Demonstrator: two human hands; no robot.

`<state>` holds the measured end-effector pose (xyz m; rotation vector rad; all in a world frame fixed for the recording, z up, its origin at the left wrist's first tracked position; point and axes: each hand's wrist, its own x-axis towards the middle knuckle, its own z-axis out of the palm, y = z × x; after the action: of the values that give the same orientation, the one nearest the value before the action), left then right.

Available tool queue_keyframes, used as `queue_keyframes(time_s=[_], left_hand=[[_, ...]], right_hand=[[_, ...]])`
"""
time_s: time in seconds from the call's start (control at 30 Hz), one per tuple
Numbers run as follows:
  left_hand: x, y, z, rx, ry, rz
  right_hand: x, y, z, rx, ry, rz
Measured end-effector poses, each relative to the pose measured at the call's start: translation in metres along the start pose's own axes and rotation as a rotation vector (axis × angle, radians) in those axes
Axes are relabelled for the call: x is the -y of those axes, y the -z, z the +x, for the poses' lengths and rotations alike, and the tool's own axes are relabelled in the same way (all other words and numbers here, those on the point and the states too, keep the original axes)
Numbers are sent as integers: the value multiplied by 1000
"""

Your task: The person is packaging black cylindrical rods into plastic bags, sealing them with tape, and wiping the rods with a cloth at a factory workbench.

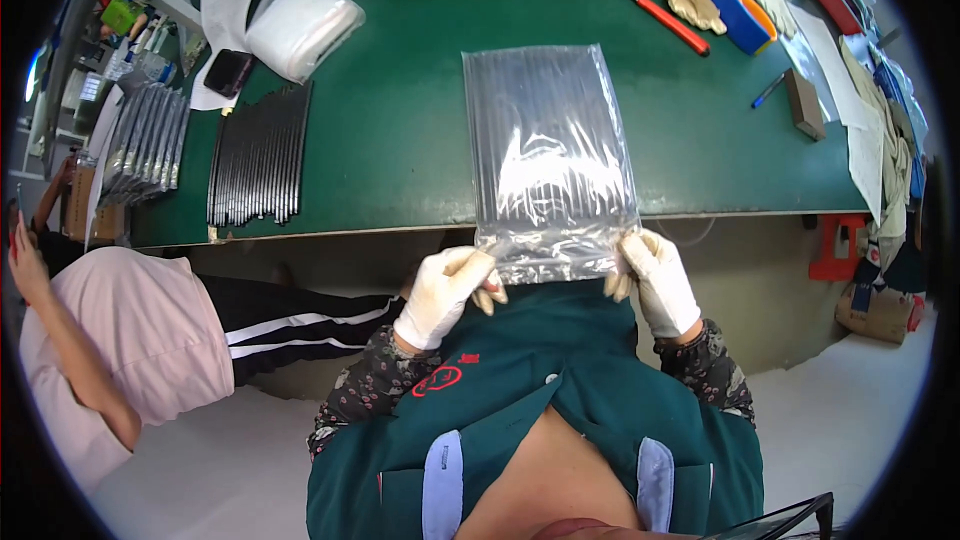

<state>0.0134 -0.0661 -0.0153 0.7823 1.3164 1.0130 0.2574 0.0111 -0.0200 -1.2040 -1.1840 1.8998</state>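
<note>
A clear plastic bag (550, 150) filled with long dark strips lies lengthwise on the green table (400, 120), its near end hanging over the front edge. My left hand (447, 292), in a white glove, pinches the bag's near left corner. My right hand (657, 275), also gloved in white, grips the near right corner. Both hands sit just below the table's front edge, close to my green jacket.
A row of loose black strips (258, 155) lies at the left of the table, with filled clear bags (145, 145) beside it and a white roll (300, 30) behind. A red utility knife (668, 22), gloves and sponges sit far right. Another person (110, 340) sits to my left.
</note>
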Motion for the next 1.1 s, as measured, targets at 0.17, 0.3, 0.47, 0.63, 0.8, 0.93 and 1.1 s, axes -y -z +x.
queue_keyframes(time_s=[0.17,0.3,0.47,0.63,0.8,0.93,1.1], left_hand=[[21,21,2,176,-107,-158],[5,2,13,222,-46,-209],[9,-4,2,-16,-168,230],[4,-12,-9,-474,-1088,1079],[-5,-25,12,-478,-1293,1288],[-18,-24,12,-435,-1245,1282],[-23,-23,14,-419,-1182,1116]], right_hand=[[-4,24,-8,101,40,30],[4,11,-5,-25,36,70],[11,-2,-20,-39,-18,-137],[-11,-1,-38,-270,703,-661],[-21,-19,-27,-230,1052,-1273],[-20,-26,-22,-274,1051,-1245],[-17,-35,-15,-426,1039,-1225]])
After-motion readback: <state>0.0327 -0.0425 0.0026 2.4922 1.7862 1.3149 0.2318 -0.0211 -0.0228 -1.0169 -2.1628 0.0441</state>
